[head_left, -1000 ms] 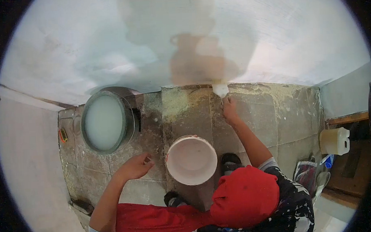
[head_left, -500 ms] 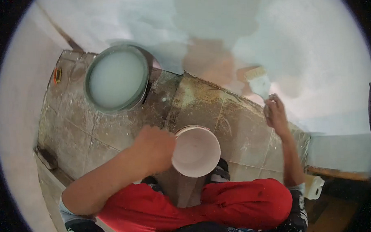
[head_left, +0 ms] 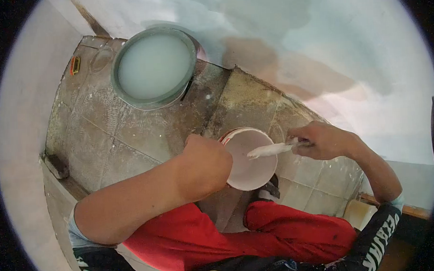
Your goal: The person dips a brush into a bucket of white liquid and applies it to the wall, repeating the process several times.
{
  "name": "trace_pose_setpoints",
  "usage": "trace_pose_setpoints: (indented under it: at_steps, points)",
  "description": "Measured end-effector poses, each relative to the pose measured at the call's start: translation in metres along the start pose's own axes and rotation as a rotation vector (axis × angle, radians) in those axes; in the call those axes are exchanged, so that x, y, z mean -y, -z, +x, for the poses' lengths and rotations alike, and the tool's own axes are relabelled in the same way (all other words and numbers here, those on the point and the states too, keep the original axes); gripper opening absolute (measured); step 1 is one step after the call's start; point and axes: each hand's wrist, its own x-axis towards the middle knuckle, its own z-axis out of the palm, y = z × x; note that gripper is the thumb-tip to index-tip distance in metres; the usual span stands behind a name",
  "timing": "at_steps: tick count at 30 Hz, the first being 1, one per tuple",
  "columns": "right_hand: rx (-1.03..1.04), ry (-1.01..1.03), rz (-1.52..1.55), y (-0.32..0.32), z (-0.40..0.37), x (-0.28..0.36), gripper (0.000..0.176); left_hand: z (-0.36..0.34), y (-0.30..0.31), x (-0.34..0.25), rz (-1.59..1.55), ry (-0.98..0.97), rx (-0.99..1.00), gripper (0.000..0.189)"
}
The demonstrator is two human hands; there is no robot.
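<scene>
My left hand [head_left: 206, 162] is closed at the near left side of a small white paint bucket [head_left: 242, 178], apparently gripping its rim; the fingertips are hidden. Inside, the bucket is whitish, and any paint level is hard to make out. In my right hand [head_left: 320, 139] is a paintbrush [head_left: 270, 150], its handle pinched between thumb and fingers. The brush points left, with its pale bristles over the bucket's mouth.
A large round tub [head_left: 193, 57] of milky liquid stands near the pale wall [head_left: 389, 129], which has damp-looking patches. On the stained tile floor [head_left: 135, 131] lie a small red-yellow box [head_left: 75, 65] and a dark block [head_left: 57, 166]. A yellowish container [head_left: 359, 214] sits at the right.
My right hand has brought the paintbrush from the wall down and left to above the bucket. My left hand and the bucket have shifted slightly right and up in view.
</scene>
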Motion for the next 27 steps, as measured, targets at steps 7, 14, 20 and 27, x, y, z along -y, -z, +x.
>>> trace_pose_setpoints:
  at_steps: [7, 14, 20, 27]
  points:
    - [0.085, 0.204, -0.231, -0.046, 0.043, 0.016, 0.031, 0.008, 0.001, -0.004, -0.060, 0.013, 0.221, 0.017]
    - [-0.083, 0.448, -0.401, -0.111, 0.085, -0.004, 0.034, 0.008, 0.010, -0.002, -0.036, 0.131, 0.329, 0.022]
    - [-0.113, 0.453, -0.437, -0.136, 0.114, -0.013, 0.039, 0.013, 0.009, 0.001, -0.055, 0.124, 0.338, 0.020]
    - [-0.150, 0.364, -0.438, -0.156, 0.128, -0.012, 0.045, 0.021, 0.003, 0.008, -0.036, 0.133, 0.362, 0.026]
